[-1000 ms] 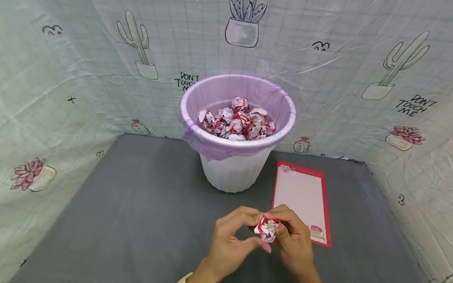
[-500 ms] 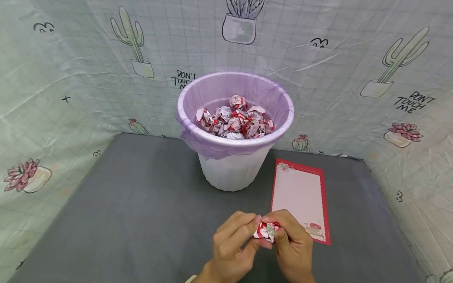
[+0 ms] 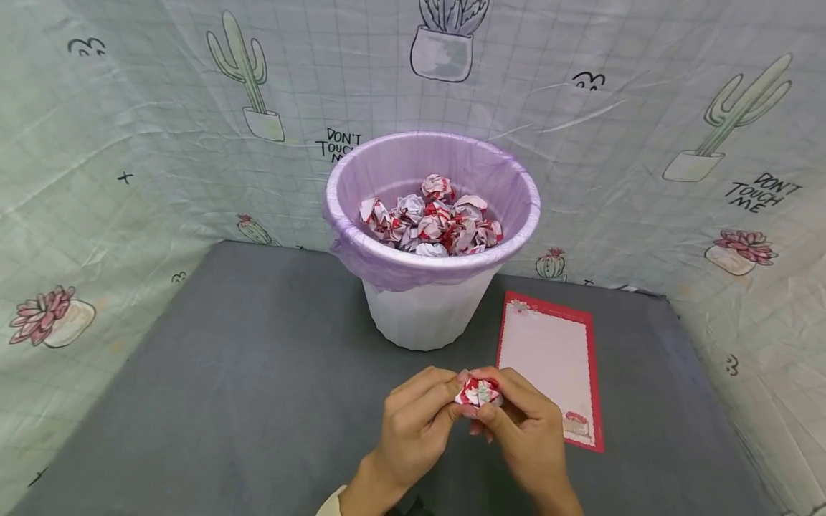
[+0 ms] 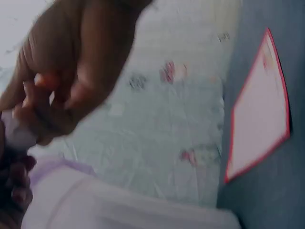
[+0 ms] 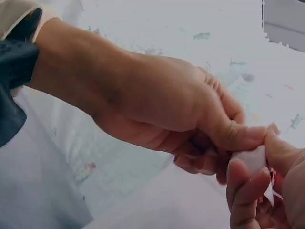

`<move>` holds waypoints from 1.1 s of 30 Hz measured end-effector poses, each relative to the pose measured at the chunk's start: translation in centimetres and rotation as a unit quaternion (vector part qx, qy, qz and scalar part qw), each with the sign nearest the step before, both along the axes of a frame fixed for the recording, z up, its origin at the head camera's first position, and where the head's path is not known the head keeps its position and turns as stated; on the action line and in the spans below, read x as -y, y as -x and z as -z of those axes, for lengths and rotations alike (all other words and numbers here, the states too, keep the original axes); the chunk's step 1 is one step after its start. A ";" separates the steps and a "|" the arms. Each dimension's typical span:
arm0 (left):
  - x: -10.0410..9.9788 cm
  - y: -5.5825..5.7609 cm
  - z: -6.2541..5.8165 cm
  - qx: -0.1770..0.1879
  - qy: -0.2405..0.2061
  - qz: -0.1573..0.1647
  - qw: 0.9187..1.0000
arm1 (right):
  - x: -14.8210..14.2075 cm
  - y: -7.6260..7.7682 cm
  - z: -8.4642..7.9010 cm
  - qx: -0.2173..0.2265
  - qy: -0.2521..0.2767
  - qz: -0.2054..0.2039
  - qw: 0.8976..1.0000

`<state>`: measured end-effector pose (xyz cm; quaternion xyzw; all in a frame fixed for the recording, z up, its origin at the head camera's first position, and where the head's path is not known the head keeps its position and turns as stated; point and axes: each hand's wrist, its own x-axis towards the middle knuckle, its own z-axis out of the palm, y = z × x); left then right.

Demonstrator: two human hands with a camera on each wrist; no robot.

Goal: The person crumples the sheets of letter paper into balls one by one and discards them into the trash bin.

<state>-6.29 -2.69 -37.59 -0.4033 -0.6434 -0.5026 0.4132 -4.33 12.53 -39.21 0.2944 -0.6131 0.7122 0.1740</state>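
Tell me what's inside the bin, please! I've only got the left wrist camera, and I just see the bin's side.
Observer: Crumpled paper balls, white with red, are piled inside the bin; the head view looks down into it.
Operator: Ooh! And what's being held? My picture's all blurry.
Observer: A small wad of paper, red and white with a bit of green, between the left hand and the right hand.
Operator: Can you spot any words?
Observer: Yes, the cloth wall says DON'T TOUCH ME.
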 end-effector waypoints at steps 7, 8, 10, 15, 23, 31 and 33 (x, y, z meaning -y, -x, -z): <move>1.4 0.6 0.8 0.127 0.009 0.164 0.978 | -0.5 0.0 0.0 0.012 0.009 -0.029 0.999; 1.6 0.5 0.8 0.166 -0.007 0.203 0.965 | -0.6 -0.1 -0.1 0.011 0.004 -0.038 0.999; 2.0 0.2 0.8 0.243 -0.045 0.282 0.927 | -0.7 -0.4 -0.3 0.004 -0.007 -0.058 0.998; 2.7 -0.9 0.1 0.376 -0.104 0.396 0.831 | -0.7 -1.0 -0.9 -0.038 -0.018 -0.090 0.995; 3.5 -1.4 -1.0 0.405 -0.047 0.434 0.804 | 1.3 -1.0 -2.7 -0.164 0.005 -0.084 0.983; 3.7 -1.5 -1.1 0.429 -0.065 0.447 0.783 | 1.9 -1.4 -1.8 -0.094 0.006 -0.070 0.993; 3.5 -1.5 -0.9 0.446 -0.087 0.414 0.789 | 1.6 -1.4 -1.0 -0.046 -0.024 -0.043 0.998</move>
